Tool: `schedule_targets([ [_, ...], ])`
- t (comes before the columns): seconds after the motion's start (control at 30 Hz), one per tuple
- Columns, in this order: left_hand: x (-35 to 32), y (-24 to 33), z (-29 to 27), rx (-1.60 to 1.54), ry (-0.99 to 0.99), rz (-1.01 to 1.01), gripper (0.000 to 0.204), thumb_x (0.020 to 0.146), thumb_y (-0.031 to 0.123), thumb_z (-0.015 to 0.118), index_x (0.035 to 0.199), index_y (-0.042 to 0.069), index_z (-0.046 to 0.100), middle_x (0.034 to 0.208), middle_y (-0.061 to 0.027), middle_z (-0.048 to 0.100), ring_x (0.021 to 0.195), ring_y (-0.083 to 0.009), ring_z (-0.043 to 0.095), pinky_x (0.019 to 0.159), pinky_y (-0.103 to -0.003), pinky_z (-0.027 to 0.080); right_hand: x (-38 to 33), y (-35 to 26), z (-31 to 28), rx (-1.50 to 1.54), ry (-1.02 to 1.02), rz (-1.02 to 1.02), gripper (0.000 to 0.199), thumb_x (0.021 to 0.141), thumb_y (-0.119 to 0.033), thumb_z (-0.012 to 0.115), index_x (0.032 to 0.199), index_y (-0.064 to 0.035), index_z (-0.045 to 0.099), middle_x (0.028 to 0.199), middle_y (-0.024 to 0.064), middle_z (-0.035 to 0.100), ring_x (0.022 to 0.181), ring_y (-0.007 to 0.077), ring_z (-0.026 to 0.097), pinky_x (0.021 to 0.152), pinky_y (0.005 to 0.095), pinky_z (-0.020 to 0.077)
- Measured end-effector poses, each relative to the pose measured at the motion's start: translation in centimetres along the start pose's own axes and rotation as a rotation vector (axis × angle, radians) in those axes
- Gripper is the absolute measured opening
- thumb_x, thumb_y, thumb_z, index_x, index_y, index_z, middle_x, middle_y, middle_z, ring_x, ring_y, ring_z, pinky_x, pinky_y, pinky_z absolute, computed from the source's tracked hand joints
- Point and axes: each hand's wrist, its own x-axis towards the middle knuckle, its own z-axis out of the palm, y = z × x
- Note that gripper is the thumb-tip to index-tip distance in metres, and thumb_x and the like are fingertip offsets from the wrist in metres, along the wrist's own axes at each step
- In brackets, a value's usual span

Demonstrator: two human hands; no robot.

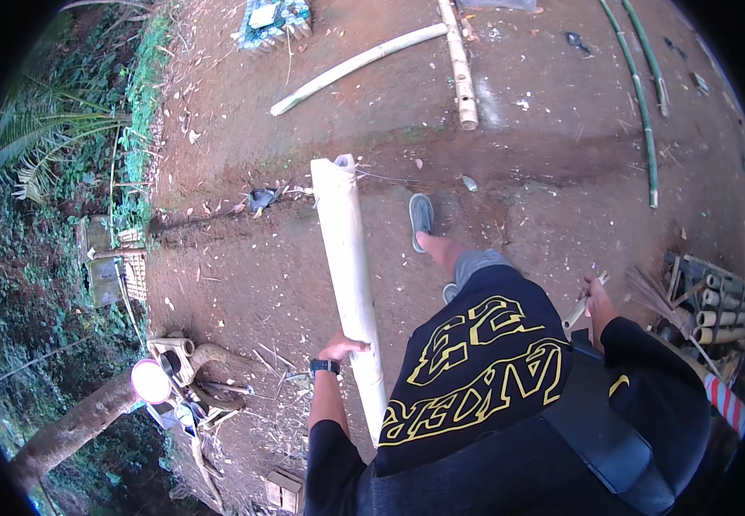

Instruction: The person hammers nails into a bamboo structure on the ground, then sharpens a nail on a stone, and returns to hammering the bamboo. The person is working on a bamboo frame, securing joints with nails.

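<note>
A thick, pale bamboo pole runs along my left side, its far end notched and hollow. My left hand, with a dark watch at the wrist, is closed around this pole near its lower part. The pole's near end passes behind my dark shirt and is hidden. Out at my right side, my right hand is closed on a short pale stick. Its lower end is lost beside my clothing, so whether it belongs to a longer tool cannot be seen.
Ahead on the dirt lie two pale poles meeting at an angle. Green bamboo poles lie at the far right. Stacked bamboo pieces and a twig broom stand at right. A tree trunk and greenery border the left.
</note>
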Motion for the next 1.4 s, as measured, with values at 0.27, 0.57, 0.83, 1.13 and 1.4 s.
schedule_targets([
  [0.27,10.0,14.9,-12.5,0.326,0.256,0.105,0.059,0.052,0.027,0.086,0.101,-0.002,0.069,0.099,-0.0138,0.072,0.093,-0.0241,0.070,0.083,-0.036,0.055,-1.2,-3.9,20.0,-0.142,-0.104,-0.035,0.017,0.089,-0.024,0.053,0.090,-0.0074,0.050,0.064,0.0028,0.042,0.048,0.0171,0.042,0.048,0.0328,0.0395],
  [0.57,25.6,38.5,-25.5,0.981,0.661,0.189,0.064,0.055,0.035,0.084,0.105,0.000,0.062,0.095,-0.0198,0.071,0.091,-0.0338,0.069,0.082,-0.042,0.055,-22.7,-22.4,49.6,-0.146,-0.613,-0.079,0.011,0.092,-0.019,0.053,0.086,-0.0108,0.052,0.064,-0.0038,0.045,0.047,0.0082,0.040,0.041,0.0264,0.0350],
  [0.83,48.2,55.2,-34.9,1.242,0.682,0.110,0.078,0.063,0.034,0.082,0.122,0.002,0.042,0.104,-0.0240,0.062,0.107,-0.0423,0.057,0.091,-0.053,0.047,-26.2,-30.3,69.0,-0.029,-0.563,-0.056,0.019,0.097,-0.031,0.055,0.108,-0.0150,0.052,0.066,-0.0038,0.044,0.049,0.0078,0.040,0.041,0.0247,0.0365],
  [1.13,71.6,69.2,-39.9,1.466,0.332,0.182,0.075,0.062,0.032,0.083,0.120,0.005,0.044,0.106,-0.0224,0.058,0.106,-0.0400,0.057,0.090,-0.053,0.046,-28.3,-38.5,88.3,0.128,-0.393,0.203,0.012,0.095,-0.019,0.056,0.101,-0.0106,0.050,0.066,-0.0037,0.044,0.049,0.0061,0.039,0.041,0.0241,0.0333],
  [1.4,86.7,68.3,-38.0,1.608,0.099,0.233,0.073,0.061,0.030,0.083,0.118,0.004,0.046,0.104,-0.0230,0.059,0.102,-0.0403,0.058,0.085,-0.052,0.049,-23.3,-38.9,99.2,0.336,-0.422,0.242,0.008,0.096,-0.020,0.055,0.098,-0.0132,0.050,0.068,-0.0043,0.043,0.052,0.0057,0.038,0.045,0.0230,0.0312],
])
